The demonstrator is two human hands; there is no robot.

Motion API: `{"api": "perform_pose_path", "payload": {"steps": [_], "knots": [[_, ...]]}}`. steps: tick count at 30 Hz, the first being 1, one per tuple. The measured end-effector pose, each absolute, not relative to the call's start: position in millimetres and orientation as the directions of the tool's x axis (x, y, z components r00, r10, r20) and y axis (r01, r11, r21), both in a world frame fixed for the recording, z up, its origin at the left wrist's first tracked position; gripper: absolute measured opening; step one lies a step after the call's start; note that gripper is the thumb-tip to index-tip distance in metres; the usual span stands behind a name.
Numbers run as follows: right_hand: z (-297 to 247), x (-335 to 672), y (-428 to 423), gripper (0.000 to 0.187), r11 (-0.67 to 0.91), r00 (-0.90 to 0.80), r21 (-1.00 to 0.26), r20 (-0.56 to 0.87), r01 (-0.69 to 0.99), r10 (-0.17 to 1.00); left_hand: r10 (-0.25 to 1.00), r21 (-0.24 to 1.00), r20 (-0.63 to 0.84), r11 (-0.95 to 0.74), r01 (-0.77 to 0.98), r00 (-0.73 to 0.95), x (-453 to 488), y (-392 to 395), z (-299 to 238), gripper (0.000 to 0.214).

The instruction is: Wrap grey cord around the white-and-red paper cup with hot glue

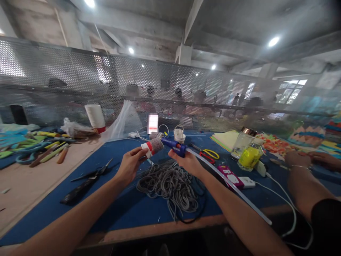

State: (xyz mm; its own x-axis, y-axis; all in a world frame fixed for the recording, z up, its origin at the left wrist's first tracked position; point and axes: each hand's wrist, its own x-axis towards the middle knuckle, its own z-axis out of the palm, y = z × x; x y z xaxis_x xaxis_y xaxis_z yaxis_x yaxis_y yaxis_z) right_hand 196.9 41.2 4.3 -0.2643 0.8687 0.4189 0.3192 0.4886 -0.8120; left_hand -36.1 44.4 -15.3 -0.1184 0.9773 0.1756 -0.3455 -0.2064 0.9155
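My left hand [131,164] grips a small cup [152,147] partly wrapped in grey cord, held on its side above the table. My right hand [186,160] holds a blue glue gun [174,145], whose nozzle touches the wrapped end of the cup. A long clear glue stick [226,179] sticks out of the gun's back toward the lower right. Below both hands lies a loose heap of grey cord [170,186] on the blue mat [112,209].
Black scissors [92,175] and a dark knife lie left of my left arm. Yellow-handled scissors [209,154], a pink device [230,175], a white charger [247,182], and a glass jar [243,143] sit to the right. Another person's arm [303,177] rests at far right. A mesh screen stands behind.
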Motion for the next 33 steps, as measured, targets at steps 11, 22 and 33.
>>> {"api": "perform_pose_path", "payload": {"steps": [11, 22, 33], "knots": [[6.3, 191.1, 28.3, 0.036, 0.566, -0.392, -0.744, 0.432, 0.354, 0.812, 0.970, 0.925, 0.212, -0.239, -0.297, -0.121, -33.7, 40.2, -11.8, 0.028], [5.3, 192.1, 30.8, 0.036, 0.609, -0.396, -0.706, 0.474, 0.363, 0.786, 0.969, 0.921, 0.216, -0.244, -0.303, -0.124, -34.0, 40.3, -13.0, 0.029], [5.2, 192.3, 31.4, 0.038, 0.613, -0.403, -0.688, 0.471, 0.388, 0.784, 0.966, 0.918, 0.218, -0.251, -0.307, -0.138, -35.3, 42.4, -14.2, 0.029]]}}
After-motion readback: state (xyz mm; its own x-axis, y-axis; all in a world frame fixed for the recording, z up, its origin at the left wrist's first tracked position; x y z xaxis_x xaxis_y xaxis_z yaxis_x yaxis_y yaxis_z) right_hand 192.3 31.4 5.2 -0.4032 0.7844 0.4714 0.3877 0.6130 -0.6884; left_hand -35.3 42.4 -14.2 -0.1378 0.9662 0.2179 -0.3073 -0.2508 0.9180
